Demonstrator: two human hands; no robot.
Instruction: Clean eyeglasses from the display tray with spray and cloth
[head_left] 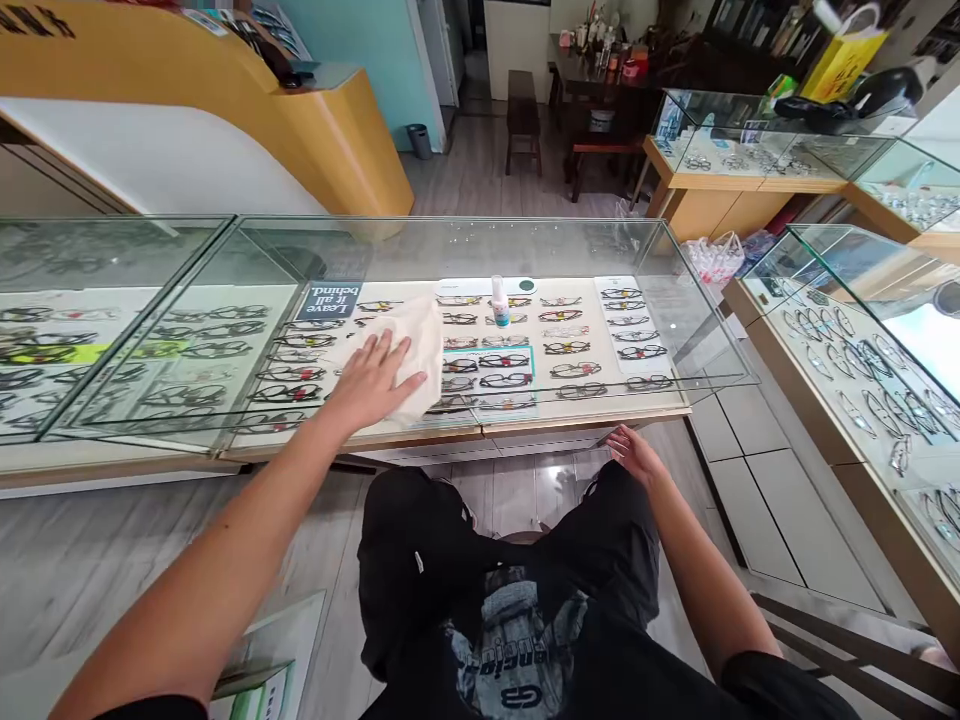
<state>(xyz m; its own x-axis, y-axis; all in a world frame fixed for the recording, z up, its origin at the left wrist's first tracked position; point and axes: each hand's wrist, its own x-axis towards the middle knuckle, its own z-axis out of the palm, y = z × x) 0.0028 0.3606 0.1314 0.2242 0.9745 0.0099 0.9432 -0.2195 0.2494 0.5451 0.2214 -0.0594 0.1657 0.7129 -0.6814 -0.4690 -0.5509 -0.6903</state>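
My left hand (375, 382) lies flat with its fingers spread on a cream cloth (421, 350), which rests on the glass top of the display case (570, 225). To the right of the cloth, a small white spray bottle (499, 300) stands upright on the glass. Beneath the glass, several pairs of eyeglasses (567, 348) lie in rows. My right hand (634, 455) hangs by my right knee, just below the front edge of the case, its fingers loosely extended and holding nothing that I can see.
Another glass case (862, 360) with eyeglasses runs along the right. A curved yellow counter (345, 130) stands at the back left. Farther back are a wooden bench (523, 110), a dark cluttered table (600, 75) and a grey bin (419, 141). A yellow bag (841, 65) sits at the upper right.
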